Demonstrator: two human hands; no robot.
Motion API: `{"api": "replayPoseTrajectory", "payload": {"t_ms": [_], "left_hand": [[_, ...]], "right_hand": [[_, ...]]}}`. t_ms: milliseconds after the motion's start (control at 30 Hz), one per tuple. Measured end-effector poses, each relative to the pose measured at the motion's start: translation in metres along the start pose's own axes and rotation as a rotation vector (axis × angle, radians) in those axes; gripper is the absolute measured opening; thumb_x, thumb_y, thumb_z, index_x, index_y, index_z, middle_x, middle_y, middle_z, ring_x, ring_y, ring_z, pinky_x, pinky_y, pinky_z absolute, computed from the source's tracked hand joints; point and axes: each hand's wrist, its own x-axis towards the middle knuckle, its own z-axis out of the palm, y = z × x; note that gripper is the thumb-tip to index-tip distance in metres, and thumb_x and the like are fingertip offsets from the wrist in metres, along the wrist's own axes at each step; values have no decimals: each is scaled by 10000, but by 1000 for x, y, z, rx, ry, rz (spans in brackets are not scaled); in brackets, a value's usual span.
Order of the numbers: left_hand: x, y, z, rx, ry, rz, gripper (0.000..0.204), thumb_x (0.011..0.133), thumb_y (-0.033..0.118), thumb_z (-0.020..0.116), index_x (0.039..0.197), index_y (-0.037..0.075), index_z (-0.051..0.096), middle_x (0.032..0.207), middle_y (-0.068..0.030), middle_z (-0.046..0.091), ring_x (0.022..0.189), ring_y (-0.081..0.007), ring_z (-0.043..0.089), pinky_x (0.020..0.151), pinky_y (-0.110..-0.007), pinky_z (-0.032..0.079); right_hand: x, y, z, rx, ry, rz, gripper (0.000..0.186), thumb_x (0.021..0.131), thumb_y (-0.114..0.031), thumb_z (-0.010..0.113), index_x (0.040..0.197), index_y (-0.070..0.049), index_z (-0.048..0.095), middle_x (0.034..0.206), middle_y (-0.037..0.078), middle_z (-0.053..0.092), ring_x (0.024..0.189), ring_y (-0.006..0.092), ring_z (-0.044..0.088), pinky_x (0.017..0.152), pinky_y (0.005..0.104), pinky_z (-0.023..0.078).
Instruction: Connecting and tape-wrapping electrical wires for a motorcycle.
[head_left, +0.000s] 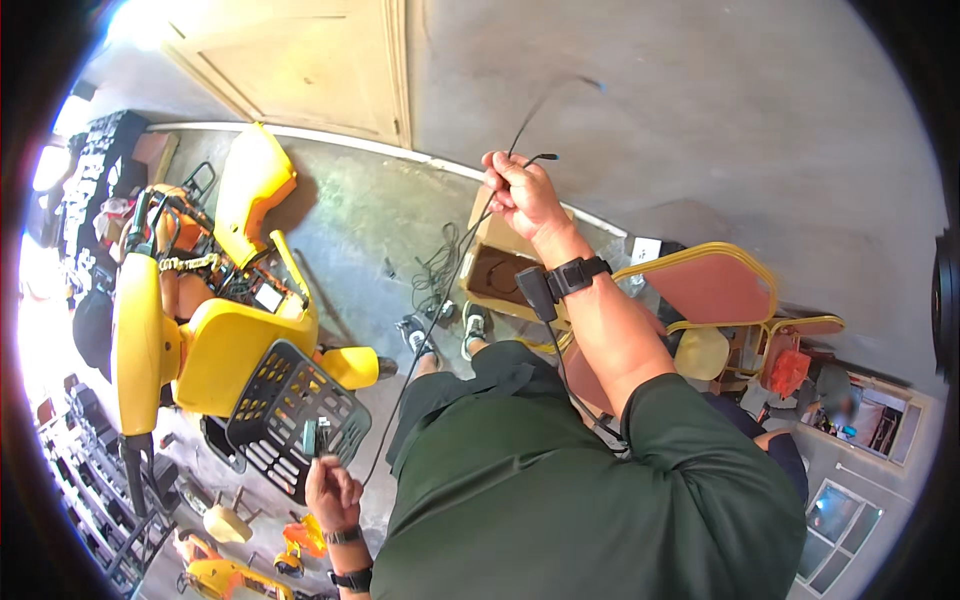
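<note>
My right hand (527,195) is raised in front of the wall, its fingers closed round a thin black cable (437,312). Two cable ends stick out past the fingers, one with a blue tip; the longer one is blurred. From there the cable slants down across the floor to beside my left hand (334,493). At lower left, that hand pinches a small grey-green piece (316,437), too small to name, over a black plastic basket (290,405). The basket is at the front of a yellow scooter (240,350).
An open cardboard box (492,303) stands by my feet, with tangled black cables (436,272) beside it. Pink-padded chairs (705,285) are at right along the wall. A loose yellow body panel (250,190) lies beyond the scooter, and a cream door (310,65) is at the far side.
</note>
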Motion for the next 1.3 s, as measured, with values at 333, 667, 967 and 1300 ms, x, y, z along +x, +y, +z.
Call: {"api": "replayPoseTrajectory", "payload": {"t_ms": [333, 667, 967, 1300], "left_hand": [[-7, -29, -60, -38, 244, -20, 343, 1000, 355, 409, 960, 68, 592, 550, -23, 520, 319, -95, 284, 339, -246, 253], [-19, -48, -115, -65, 435, -39, 330, 985, 366, 456, 960, 67, 594, 552, -16, 521, 311, -87, 261, 321, -241, 235], [-19, -67, -121, -73, 468, -86, 321, 977, 374, 484, 911, 74, 578, 532, -20, 511, 308, -88, 257, 308, -245, 233], [-32, -59, -104, 182, 419, -140, 299, 968, 306, 484, 900, 30, 576, 534, -52, 510, 323, -106, 324, 317, -247, 262]], "right_hand": [[-16, -19, -2, -90, -14, -86, 283, 966, -323, 533, 923, -47, 580, 713, 36, 584, 489, 58, 385, 484, 228, 359], [-22, -63, -9, -182, 117, -220, 291, 975, -302, 516, 939, -21, 581, 677, 11, 549, 490, 56, 370, 471, 225, 342], [-29, -66, -6, -179, 121, -220, 274, 1000, -304, 464, 930, -56, 558, 615, -30, 439, 480, 66, 318, 501, 249, 346], [-48, -98, 20, -154, -126, -215, 320, 986, -336, 487, 929, -41, 601, 652, -5, 503, 498, 65, 352, 508, 237, 339]]}}
